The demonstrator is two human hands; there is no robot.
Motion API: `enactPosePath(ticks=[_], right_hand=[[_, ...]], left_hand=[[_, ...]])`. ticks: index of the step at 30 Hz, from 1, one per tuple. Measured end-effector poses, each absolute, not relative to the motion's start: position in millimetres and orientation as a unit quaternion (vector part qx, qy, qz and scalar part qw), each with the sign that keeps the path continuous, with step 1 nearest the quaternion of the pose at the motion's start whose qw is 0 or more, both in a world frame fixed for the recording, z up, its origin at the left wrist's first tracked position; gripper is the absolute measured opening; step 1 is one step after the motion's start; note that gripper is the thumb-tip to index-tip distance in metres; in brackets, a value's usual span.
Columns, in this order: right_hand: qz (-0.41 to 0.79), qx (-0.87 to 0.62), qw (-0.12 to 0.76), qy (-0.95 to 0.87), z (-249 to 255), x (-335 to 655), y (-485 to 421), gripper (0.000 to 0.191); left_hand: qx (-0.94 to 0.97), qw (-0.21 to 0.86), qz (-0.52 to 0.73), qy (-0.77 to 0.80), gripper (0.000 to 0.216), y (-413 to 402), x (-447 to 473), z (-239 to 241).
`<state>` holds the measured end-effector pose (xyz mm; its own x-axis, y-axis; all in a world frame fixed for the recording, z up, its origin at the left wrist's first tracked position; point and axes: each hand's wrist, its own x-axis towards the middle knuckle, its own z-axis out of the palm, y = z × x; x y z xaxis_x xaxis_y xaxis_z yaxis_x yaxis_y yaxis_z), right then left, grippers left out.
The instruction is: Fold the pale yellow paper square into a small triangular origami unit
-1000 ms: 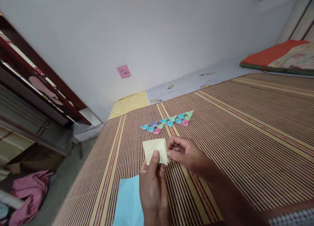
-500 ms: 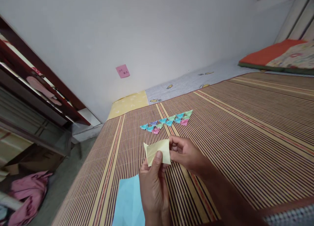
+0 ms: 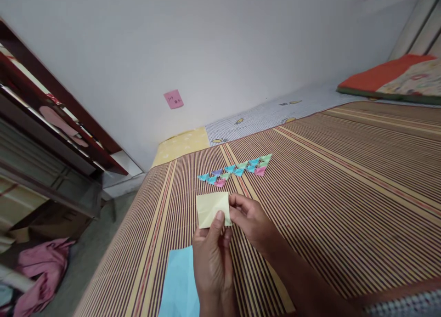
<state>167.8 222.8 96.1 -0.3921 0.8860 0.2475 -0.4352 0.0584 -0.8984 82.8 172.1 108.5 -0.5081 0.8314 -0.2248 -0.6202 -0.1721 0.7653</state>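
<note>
Pale yellow square paper sheet (image 3: 212,208), held above the striped woven mat (image 3: 344,170): left hand (image 3: 212,262) and right hand (image 3: 250,218) pinch its edges; light, limp, easily creased, best gripped at corners.

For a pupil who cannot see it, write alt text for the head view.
Both hands, left hand and right hand, pinch a pale yellow paper square above a striped mat. Small folded paper triangles lie beyond; a blue sheet lies below.
</note>
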Motion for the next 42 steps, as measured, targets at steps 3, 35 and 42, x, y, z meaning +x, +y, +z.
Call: enactPosePath(ticks=[3,35,42], right_hand=[[0.634,-0.22,0.507,-0.541,96.6,169.4,223.6,0.018],[0.58,-0.26,0.541,-0.551,101.8,186.9,231.1,0.018],[0.592,-0.264,0.525,-0.552,101.5,194.5,234.2,0.019]], left_hand=[[0.116,0.479,0.754,0.434,0.039,172.8,79.5,109.4],[0.213,0.496,0.726,0.427,0.055,174.9,80.8,97.4],[0.227,0.463,0.738,0.436,0.026,173.8,80.8,104.7]])
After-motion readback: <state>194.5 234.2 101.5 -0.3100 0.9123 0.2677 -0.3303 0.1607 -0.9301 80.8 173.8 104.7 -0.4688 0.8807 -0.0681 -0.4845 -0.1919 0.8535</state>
